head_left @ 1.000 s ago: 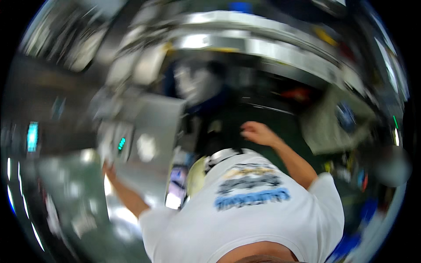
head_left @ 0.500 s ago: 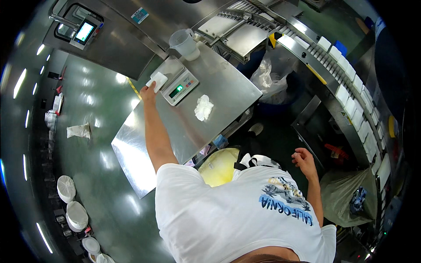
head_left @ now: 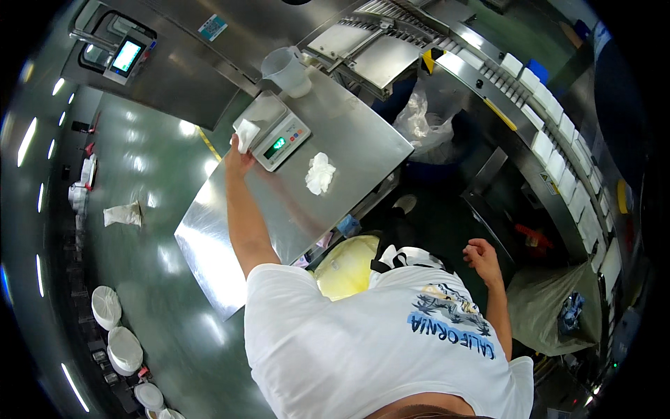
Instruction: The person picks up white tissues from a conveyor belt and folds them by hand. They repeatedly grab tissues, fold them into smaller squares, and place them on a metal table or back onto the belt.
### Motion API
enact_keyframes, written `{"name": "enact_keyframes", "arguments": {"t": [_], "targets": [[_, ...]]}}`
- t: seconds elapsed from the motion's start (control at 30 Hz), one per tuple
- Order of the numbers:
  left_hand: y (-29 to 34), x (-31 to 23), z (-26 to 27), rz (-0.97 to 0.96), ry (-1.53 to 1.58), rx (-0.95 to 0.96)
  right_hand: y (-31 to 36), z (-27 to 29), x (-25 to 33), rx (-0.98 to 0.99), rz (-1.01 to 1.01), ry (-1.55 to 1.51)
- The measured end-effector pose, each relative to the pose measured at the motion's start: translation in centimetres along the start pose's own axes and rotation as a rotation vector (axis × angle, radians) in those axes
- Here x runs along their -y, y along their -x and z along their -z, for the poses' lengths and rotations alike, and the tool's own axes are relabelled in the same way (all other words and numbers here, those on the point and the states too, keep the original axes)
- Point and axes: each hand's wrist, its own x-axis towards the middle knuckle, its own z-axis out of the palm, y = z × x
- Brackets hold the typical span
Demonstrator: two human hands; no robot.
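My left hand (head_left: 241, 160) is closed on a small white soft pad (head_left: 247, 131) at the left edge of a digital scale (head_left: 283, 138). The pad looks tilted and partly overlaps the weighing plate; I cannot tell whether it rests on it. Green digits glow on the scale's display. Right of the scale, a crumpled white piece (head_left: 320, 173) lies on the steel table (head_left: 356, 146). My right hand (head_left: 481, 258) hangs away from the table at the right, fingers loosely bent and apart, holding nothing.
A translucent plastic jug (head_left: 287, 72) stands behind the scale. At the right a curved roller conveyor (head_left: 509, 87) carries several white pads. Below it are a bin with a clear plastic bag (head_left: 422, 126) and a greenish sack (head_left: 551, 307). A yellow bag (head_left: 345, 269) sits by the table's near edge.
The white pad in my left hand has tipped from nearly flat to more upright, moving slightly left. The view has shifted a little; my right hand stays in about the same place.
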Motion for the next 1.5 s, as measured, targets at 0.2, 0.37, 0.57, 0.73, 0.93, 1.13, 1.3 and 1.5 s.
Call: {"name": "enact_keyframes", "arguments": {"t": [0.2,0.37,0.57,0.73,0.93,1.13,1.3,1.5], "targets": [[0.1,-0.1,0.3,0.061,0.084,0.050,-0.5,-0.3,-1.3,0.017,-0.013,0.016],[-0.1,0.2,0.0,0.099,0.018,0.059,0.3,-0.7,-1.4,-0.006,-0.038,0.020],[-2.5,-2.2,4.3,0.029,-0.035,0.047,-0.5,-0.6,-3.1,0.032,0.073,0.000],[0.0,-2.3,1.0,-0.306,-0.657,-0.040,-0.8,0.0,-4.1,-0.071,0.253,0.073],[9.6,1.1,-17.9,-0.604,-1.045,0.116,-2.0,-0.7,-0.9,-0.233,0.211,-0.449],[33.6,16.6,-37.3,0.040,-0.523,1.041,-1.8,-1.1,5.4,0.265,0.321,-1.087],[41.4,21.0,-42.5,0.060,-0.557,1.225,6.4,2.1,6.3,0.297,0.496,-1.184],[45.0,22.5,-46.0,-0.066,-0.623,1.276,9.6,4.8,5.3,-0.418,0.568,-0.458]]}}
